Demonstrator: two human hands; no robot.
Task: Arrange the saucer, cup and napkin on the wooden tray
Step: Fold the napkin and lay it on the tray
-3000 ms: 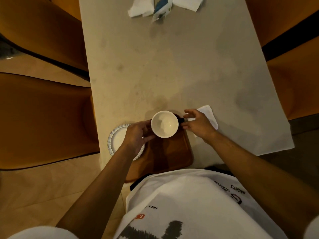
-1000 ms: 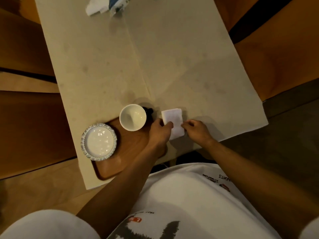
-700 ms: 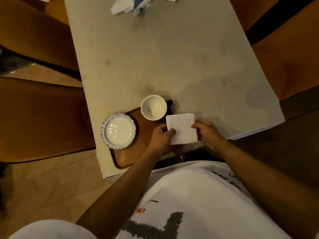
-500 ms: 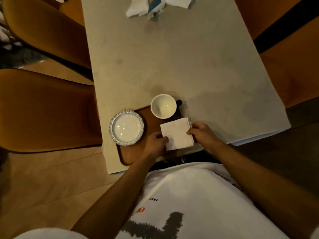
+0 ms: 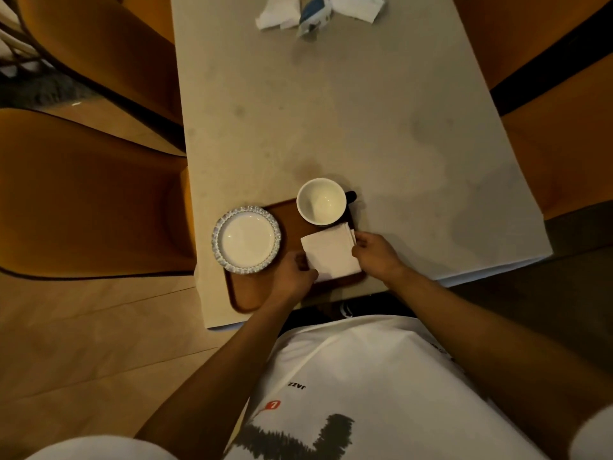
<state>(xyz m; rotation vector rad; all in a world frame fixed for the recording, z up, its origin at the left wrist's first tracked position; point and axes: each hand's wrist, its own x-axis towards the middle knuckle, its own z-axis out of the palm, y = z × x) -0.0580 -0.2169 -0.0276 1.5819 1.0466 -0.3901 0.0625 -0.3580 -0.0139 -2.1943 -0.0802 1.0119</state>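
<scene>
A wooden tray (image 5: pixel 252 290) lies at the near edge of the table. A white saucer with a patterned rim (image 5: pixel 246 239) rests on the tray's left end, overhanging its edge. A white cup with a dark handle (image 5: pixel 321 201) stands upright at the tray's far right corner. A folded white napkin (image 5: pixel 328 250) lies on the tray's right part, just in front of the cup. My left hand (image 5: pixel 293 279) pinches the napkin's near-left edge. My right hand (image 5: pixel 376 255) holds its right edge.
Crumpled white papers and a blue-and-white packet (image 5: pixel 315 11) lie at the table's far end. The beige table (image 5: pixel 348 121) stretches away beyond the tray. Orange-brown chairs (image 5: pixel 86 194) stand on the left and on the right (image 5: pixel 564 154).
Both hands carried the napkin from the table right of the tray onto the tray in front of the cup. Cup and saucer stayed put.
</scene>
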